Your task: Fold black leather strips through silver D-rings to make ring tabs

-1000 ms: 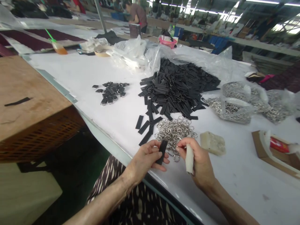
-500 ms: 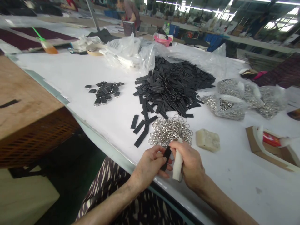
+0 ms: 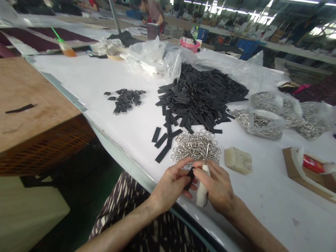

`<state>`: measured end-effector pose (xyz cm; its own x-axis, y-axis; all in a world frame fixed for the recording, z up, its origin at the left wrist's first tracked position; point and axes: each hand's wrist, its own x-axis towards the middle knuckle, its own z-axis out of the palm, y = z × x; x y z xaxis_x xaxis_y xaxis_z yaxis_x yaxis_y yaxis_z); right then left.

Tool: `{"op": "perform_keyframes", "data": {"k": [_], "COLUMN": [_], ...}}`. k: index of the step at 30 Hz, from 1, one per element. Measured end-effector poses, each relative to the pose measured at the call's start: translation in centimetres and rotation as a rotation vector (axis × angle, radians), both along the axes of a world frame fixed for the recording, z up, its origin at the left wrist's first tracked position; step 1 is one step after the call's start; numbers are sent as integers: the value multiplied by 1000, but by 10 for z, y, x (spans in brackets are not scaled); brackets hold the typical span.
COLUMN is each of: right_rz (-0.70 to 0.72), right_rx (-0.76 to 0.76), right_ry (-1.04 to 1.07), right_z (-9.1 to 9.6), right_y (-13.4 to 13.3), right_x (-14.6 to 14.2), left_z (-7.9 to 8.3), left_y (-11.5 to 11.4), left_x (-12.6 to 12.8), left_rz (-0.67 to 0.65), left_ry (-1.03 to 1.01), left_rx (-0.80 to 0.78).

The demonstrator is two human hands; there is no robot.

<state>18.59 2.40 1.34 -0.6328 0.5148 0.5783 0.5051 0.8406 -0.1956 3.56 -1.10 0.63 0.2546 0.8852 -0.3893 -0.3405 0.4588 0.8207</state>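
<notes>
Between the thumb and fingers of my left hand (image 3: 173, 183) is a black fabric strip (image 3: 190, 178), its upper end close to my right fingertips. My right hand (image 3: 217, 183) is closed around an awl-like tool (image 3: 202, 189) with a white handle; its thin metal shaft points up and away. The hands almost meet at the strip's upper end, and whether a ring sits there is hidden by fingers. Just beyond them lies a heap of silver metal rings (image 3: 195, 145). Behind that is a large pile of black strips (image 3: 202, 94), with a few loose strips (image 3: 163, 153) at its left.
Strips folded on rings form a small pile (image 3: 125, 100) at left. To the right are a yellowish block (image 3: 238, 160), clear bags of rings (image 3: 262, 122) and a cardboard box (image 3: 291, 164). Plastic sheeting (image 3: 149, 57) lies behind. A person (image 3: 156, 15) works far off.
The view has shifted, so the table things sit slightly further right. The tool's metal shaft now shows above my right hand, and my right fingers have moved along the strip's upper end.
</notes>
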Motion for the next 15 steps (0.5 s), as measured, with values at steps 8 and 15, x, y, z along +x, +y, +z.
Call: {"op": "perform_keyframes", "data": {"k": [8,15], "right_rz": [-128,-67], "right_rx": [-511,-523], "right_ry": [334,376], "right_z": [-14,-18], "right_y": [-7,-9], "right_x": [2,-2], "left_z": [3,0], "left_y": [-1,0], "left_x": [-5,-6], "left_rz": [33,126], "left_ry": [-97,-169], "left_rx": [0,-98]}}
